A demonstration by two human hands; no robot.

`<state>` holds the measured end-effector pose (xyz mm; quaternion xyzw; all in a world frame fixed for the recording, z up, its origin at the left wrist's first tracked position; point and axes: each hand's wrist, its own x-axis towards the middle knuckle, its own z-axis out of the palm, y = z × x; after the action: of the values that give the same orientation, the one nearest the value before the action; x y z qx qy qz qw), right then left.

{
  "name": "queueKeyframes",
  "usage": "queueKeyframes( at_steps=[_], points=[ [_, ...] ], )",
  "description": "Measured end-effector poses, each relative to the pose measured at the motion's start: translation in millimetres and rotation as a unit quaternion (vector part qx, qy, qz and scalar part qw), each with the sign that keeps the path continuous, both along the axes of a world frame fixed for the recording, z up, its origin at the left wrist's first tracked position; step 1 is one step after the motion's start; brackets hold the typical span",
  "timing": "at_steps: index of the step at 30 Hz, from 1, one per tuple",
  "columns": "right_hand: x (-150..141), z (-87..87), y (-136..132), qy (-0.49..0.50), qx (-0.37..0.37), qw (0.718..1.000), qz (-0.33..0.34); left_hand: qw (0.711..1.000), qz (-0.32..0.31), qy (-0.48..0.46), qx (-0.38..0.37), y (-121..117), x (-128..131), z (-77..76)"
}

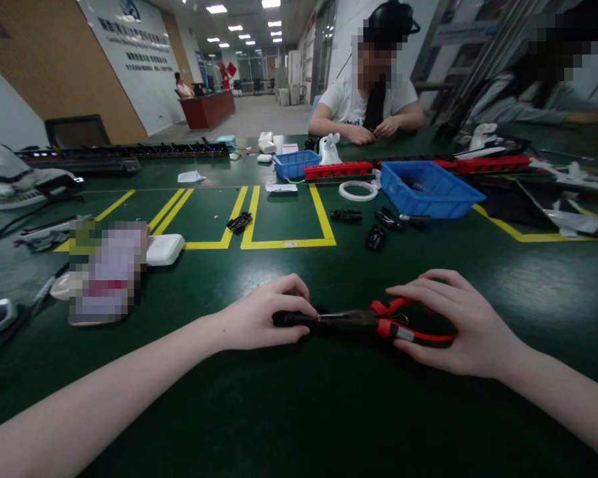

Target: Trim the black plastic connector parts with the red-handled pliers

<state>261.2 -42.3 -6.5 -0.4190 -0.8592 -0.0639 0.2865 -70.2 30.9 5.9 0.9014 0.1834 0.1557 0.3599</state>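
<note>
My left hand [266, 318] is closed over a small black part [289, 319] on the green table [299, 411], pinning it down. My right hand [448, 325] wraps round the red and black handles of a pair of pliers [379, 322]. The plier jaws point left and meet the black part between my two hands. Both hands rest low on the table near its front middle.
Loose black parts [376, 237] lie beyond my hands near yellow floor-tape lines [252, 219]. Two blue bins [431, 189] and a tape roll [357, 190] stand farther back. A white box [164, 249] sits at the left. Two people sit across the table.
</note>
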Motion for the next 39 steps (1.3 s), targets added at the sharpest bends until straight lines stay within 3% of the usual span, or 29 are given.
queueKeyframes(
  at_steps=[39],
  points=[
    [4.0, -0.3, 3.0, -0.032, -0.02, 0.999, 0.024, 0.999, -0.001, -0.012, 0.041, 1.5, -1.5, -5.6]
  ],
)
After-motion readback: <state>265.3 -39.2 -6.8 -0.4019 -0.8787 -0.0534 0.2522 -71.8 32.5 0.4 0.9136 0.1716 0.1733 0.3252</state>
